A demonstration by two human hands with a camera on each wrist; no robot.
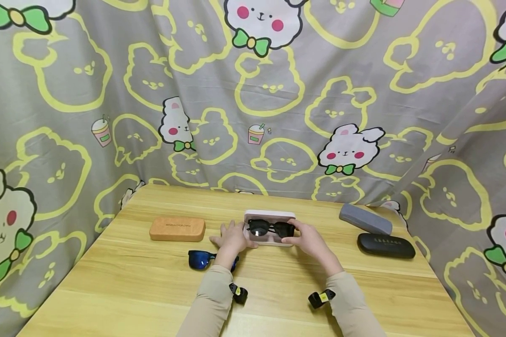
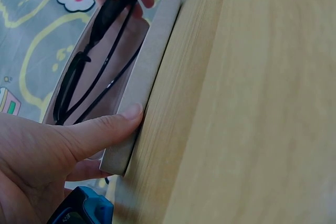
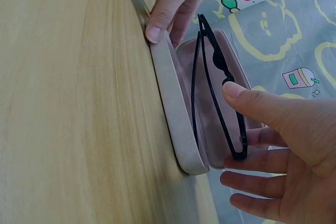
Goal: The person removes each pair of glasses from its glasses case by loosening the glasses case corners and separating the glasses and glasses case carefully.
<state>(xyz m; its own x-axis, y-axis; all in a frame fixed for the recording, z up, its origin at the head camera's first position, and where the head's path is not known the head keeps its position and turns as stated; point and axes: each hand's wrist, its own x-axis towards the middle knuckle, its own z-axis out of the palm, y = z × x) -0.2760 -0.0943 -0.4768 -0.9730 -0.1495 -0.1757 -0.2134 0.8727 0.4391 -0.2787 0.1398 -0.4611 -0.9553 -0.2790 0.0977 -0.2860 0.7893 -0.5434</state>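
A pale pink glasses case point(image 1: 271, 214) lies with its lid raised near the middle of the table. My left hand point(image 1: 232, 239) holds the case's left end, its thumb pressed on the front wall in the left wrist view. Black sunglasses point(image 1: 259, 228) are at the case opening, tilted, with their temples folded behind the lenses. The right hand point(image 1: 311, 239) pinches them by one end between thumb and fingers, as the right wrist view shows. Blue-lensed sunglasses point(image 1: 199, 260) lie on the table, partly hidden by the left forearm.
An orange-brown glasses case point(image 1: 177, 229) is at the left. Toward the right edge lie a grey-blue case point(image 1: 364, 219) and a black case point(image 1: 385, 245), close together. A patterned curtain point(image 1: 278, 117) hangs behind the wooden table point(image 1: 278, 290).
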